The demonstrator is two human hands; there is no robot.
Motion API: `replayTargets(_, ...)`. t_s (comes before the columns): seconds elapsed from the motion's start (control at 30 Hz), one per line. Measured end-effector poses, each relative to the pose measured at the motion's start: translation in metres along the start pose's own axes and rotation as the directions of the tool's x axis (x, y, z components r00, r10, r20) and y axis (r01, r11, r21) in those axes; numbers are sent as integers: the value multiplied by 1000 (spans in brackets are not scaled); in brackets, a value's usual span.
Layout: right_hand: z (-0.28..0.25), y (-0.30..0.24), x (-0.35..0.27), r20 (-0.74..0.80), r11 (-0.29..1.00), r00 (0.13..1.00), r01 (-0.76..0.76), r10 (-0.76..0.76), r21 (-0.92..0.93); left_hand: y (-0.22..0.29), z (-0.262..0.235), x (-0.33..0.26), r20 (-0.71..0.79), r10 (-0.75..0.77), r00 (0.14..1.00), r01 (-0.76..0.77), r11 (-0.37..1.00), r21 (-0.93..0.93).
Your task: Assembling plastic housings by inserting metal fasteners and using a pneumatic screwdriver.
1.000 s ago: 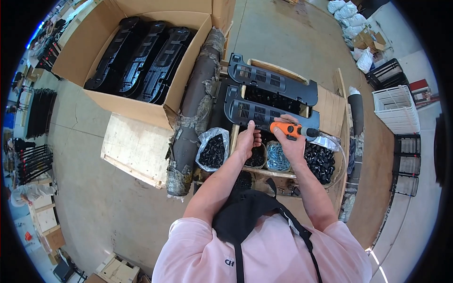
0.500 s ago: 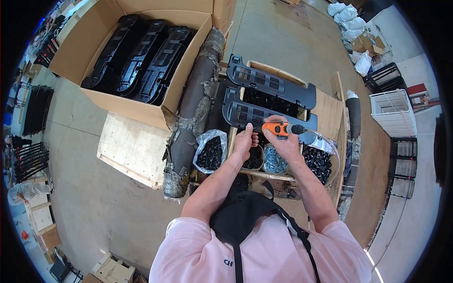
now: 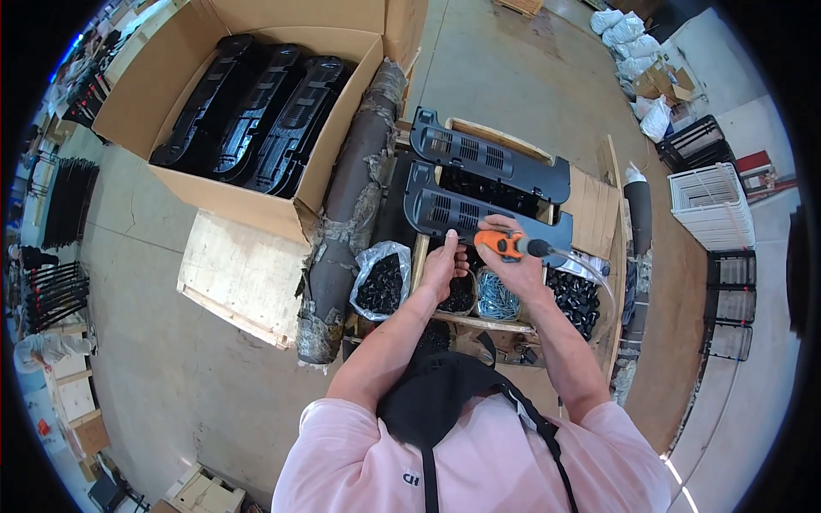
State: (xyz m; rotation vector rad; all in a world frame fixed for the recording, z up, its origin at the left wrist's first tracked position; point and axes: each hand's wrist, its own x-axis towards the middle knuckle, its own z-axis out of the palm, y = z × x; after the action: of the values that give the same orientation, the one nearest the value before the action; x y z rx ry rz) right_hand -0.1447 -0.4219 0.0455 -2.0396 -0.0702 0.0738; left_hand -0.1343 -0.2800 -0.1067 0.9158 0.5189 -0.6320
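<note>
My right hand (image 3: 518, 267) is wrapped round an orange and black air screwdriver (image 3: 501, 243), with a clear hose trailing from its back end. The driver is over the near edge of a dark grey vented plastic panel (image 3: 466, 212). Just left of it, my left hand (image 3: 440, 272) is closed at the same edge, thumb pointing up to the panel and fingers curled. Whatever those fingers hold is hidden. Behind lies a second matching panel (image 3: 487, 162). Below my hands are bins of blue-silver screws (image 3: 497, 295) and small black parts (image 3: 460, 295).
A bag of black pieces (image 3: 381, 284) sits left of my left forearm, and more black parts (image 3: 575, 301) lie right of the screws. An open carton (image 3: 231, 201) holds several glossy black panels. A padded tube (image 3: 332, 256) runs between carton and workbench.
The whole scene sits slightly lower in the view at the back. Both hands stay at the panel's near edge, and the screwdriver remains in my right hand with only a slight shift.
</note>
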Motion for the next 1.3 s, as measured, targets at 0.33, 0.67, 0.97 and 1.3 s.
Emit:
replayTargets(0.33, -5, 14, -9, -86, 992, 995, 51, -41, 113, -9, -12, -22, 132, -24, 991, 40, 992, -120)
replayTargets(0.67, -11, 3, -4, 91, 989, 990, 120, -111, -90, -8, -17, -41, 238, -112, 965, 153, 974, -165)
replayTargets(0.97, 0, 19, -2, -104, 988, 993, 63, -49, 138, -25, -29, -32, 262, -38, 964, 79, 986, -146)
replayTargets(1.3, 2, 12, -6, -124, 984, 991, 64, -44, 164, -25, -24, -33, 249, -17, 968, 60, 984, -167)
